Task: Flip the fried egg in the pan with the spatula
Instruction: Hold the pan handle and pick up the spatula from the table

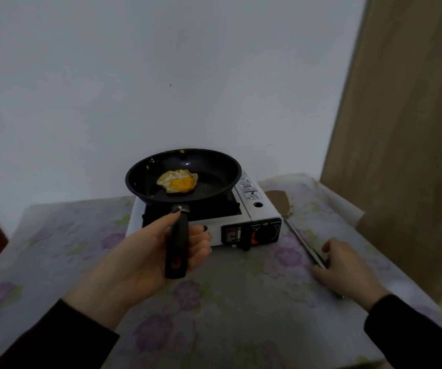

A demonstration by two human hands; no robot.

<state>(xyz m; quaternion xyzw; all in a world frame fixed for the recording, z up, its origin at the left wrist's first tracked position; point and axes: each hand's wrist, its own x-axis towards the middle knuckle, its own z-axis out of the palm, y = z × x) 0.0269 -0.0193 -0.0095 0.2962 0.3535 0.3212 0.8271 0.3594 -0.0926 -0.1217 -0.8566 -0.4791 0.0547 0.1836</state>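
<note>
Near the table's [214, 302] far edge, our pan [183, 174] sat on the stove [257, 209], its handle pointing back toward us. Our left hand [156, 251] cupped that handle loosely, fingers half open. The egg [177, 181] lay left of the pan's centre. By the right edge, our right hand [345, 267] curled around the spatula [303, 242], which ran lengthwise away from us, blade toward the far edge.

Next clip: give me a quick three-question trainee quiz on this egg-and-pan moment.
1. True or false: the spatula is under the egg.
2. Which hand grips the pan handle? A left, B right.
3. The pan sits on what?

Key: 1 false, the spatula lies on the table at the right hand. 2 A, the left hand. 3 a portable gas stove.
</note>
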